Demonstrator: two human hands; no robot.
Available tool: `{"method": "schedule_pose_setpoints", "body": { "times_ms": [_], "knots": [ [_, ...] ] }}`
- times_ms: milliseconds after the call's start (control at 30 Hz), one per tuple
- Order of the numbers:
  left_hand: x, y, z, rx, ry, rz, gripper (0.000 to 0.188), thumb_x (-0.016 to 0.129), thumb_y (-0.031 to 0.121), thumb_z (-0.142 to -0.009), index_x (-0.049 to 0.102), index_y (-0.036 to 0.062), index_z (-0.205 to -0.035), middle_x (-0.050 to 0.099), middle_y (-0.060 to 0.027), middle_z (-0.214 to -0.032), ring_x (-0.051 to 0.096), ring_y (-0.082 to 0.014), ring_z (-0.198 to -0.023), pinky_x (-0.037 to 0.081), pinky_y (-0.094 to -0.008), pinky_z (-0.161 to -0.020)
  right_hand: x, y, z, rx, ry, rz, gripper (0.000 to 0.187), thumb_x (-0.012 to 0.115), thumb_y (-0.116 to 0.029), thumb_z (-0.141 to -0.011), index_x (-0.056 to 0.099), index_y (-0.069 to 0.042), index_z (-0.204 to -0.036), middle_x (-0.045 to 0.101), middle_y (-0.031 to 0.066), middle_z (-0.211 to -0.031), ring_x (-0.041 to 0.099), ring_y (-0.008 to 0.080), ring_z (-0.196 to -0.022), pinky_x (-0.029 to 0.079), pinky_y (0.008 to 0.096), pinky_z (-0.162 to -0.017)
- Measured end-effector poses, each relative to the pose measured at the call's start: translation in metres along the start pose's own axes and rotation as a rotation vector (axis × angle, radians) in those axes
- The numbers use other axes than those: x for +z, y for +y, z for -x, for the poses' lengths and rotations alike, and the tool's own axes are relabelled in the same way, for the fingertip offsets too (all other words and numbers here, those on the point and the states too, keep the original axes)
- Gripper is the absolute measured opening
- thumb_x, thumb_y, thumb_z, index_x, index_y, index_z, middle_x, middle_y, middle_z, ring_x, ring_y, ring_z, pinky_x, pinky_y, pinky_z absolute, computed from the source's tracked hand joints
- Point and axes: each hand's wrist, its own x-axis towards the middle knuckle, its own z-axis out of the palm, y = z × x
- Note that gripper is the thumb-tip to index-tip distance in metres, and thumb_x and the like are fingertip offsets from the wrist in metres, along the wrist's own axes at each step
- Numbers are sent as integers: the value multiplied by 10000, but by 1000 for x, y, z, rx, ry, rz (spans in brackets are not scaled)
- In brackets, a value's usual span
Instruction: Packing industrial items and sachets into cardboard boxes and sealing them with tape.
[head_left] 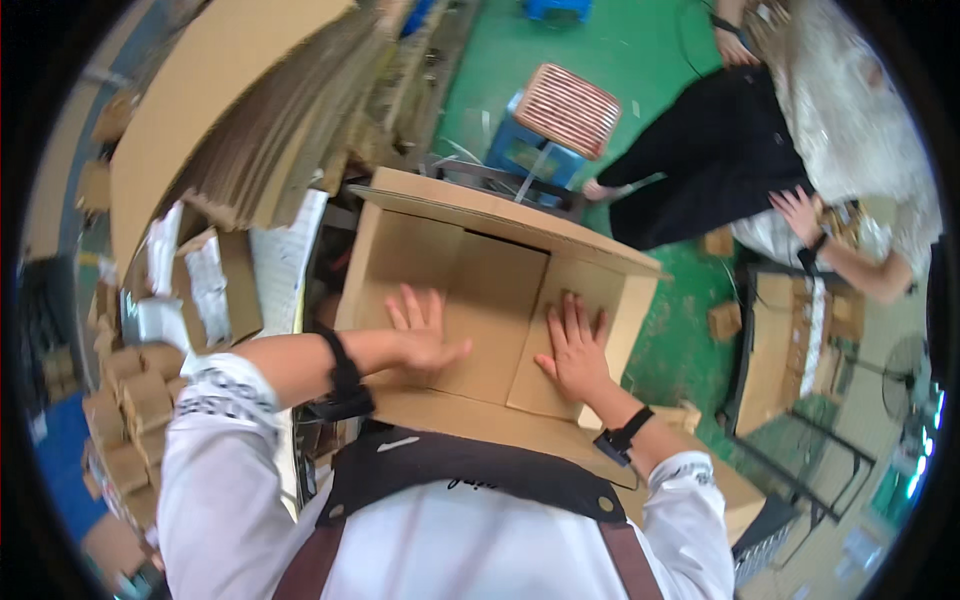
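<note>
Spread wide, the left hand (428, 335) and right hand (577, 358) rest palm-down inside the open cardboard box (492, 325) beneath them.

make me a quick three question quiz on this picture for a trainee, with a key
1. Multiple choice: where are the wearer's left hand and right hand relative to the open carton?
A) both outside it
B) both inside it
C) one inside, one outside

2. True or false: the right hand is gripping a knife.

3. Fill in the blank: the stool with the striped top stands on a ____ floor.

Key
1. B
2. False; its fingers are spread and nothing shows in its grasp.
3. green
</note>
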Motion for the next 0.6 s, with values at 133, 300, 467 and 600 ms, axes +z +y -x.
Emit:
{"method": "schedule_pose_setpoints", "body": {
  "times_ms": [133, 300, 467, 600],
  "knots": [
    [-30, -16, 101, 456, -369, -237, 621, 323, 506, -972, 342, 108, -1448, 77, -190, -1561, 98, -377, -1438, 91, -696, -1038, 2, 26, 2, 10, -54, -80, 800, 533, -506, -877, 243, -56, -1471, 150, 249, -1528, 133, 377, -1429, 66, 661, -1075],
    [5, -13, 8, 467, 859, -307, 587, 513, 467, -892, 442, 154, -1384, 258, -122, -1523, 233, -322, -1402, 160, -618, -1063, -111, 54, -34, -14, -430, -1018, 458, 559, -367, -940, 549, -16, -1234, 498, 243, -1262, 468, 320, -1220, 356, 412, -1018],
    [22, -21, -28, 484, 1028, -198, 552, 538, 443, -888, 472, 139, -1344, 368, -133, -1449, 304, -322, -1359, 179, -578, -1073, -161, -20, -118, -204, 674, -194, 273, 622, -242, -880, 625, -38, -1061, 636, 181, -1015, 613, 360, -898, 478, 436, -748],
    [6, -32, -8, 559, 711, 36, 374, 478, 357, -925, 536, 178, -1248, 527, -67, -1283, 441, -231, -1247, 315, -478, -999, -116, -66, -116, 191, 253, -181, 314, 515, -353, -939, 567, -206, -1212, 652, 173, -865, 618, 391, -801, 476, 488, -704]
  ]
}}
